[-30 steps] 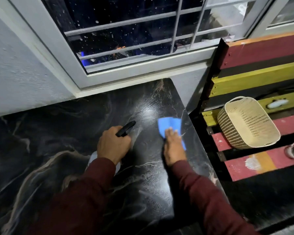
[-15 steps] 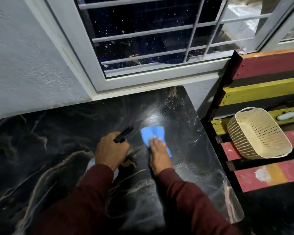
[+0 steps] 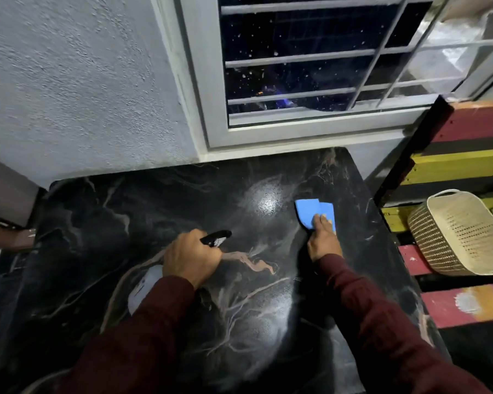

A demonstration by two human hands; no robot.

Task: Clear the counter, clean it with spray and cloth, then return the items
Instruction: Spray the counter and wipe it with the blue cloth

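The black marble counter [image 3: 103,251] fills the middle of the view, wet and shiny near its far side. My left hand [image 3: 191,258] grips a spray bottle [image 3: 143,288] with a black nozzle pointing toward the far right; its pale body shows under my wrist. My right hand [image 3: 323,240] lies flat with straight fingers pressing a folded blue cloth [image 3: 310,211] onto the counter near its right edge. Both arms wear dark red sleeves.
A grey wall and a barred white window [image 3: 310,123] stand behind the counter. To the right, a cream woven basket [image 3: 461,234] lies tilted on a red, yellow and black slatted bench [image 3: 467,302].
My right hand slid the blue cloth toward the counter's right edge, away from the spray bottle. The left hand kept its grip on the bottle. The camera view shifted left.
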